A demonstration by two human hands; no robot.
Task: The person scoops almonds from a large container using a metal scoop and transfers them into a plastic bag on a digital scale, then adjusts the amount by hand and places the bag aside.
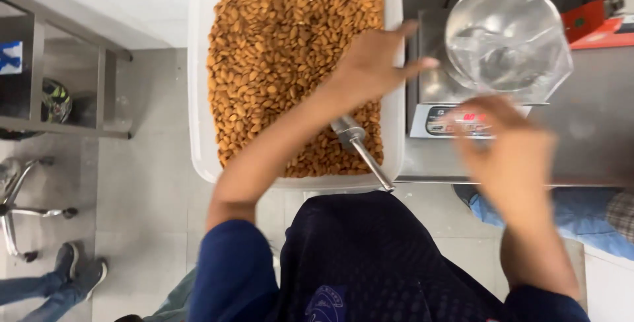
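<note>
We judge the weighing step is in hand: our left hand [370, 64] hovers, fingers spread and empty, above the almond tub [198, 84] beside the clear bowl [505, 38] on the scale [429, 114], while our right hand [512, 157] is too blurred to read, so scooping almonds with the metal scoop [360, 147] seems called for.

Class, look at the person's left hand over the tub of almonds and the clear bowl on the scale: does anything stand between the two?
Nothing visible does. The left hand hovers open at the almond tub's right edge, fingers pointing toward the clear bowl on the scale. The blurred right hand sits nearer the camera, beside that gap.
</note>
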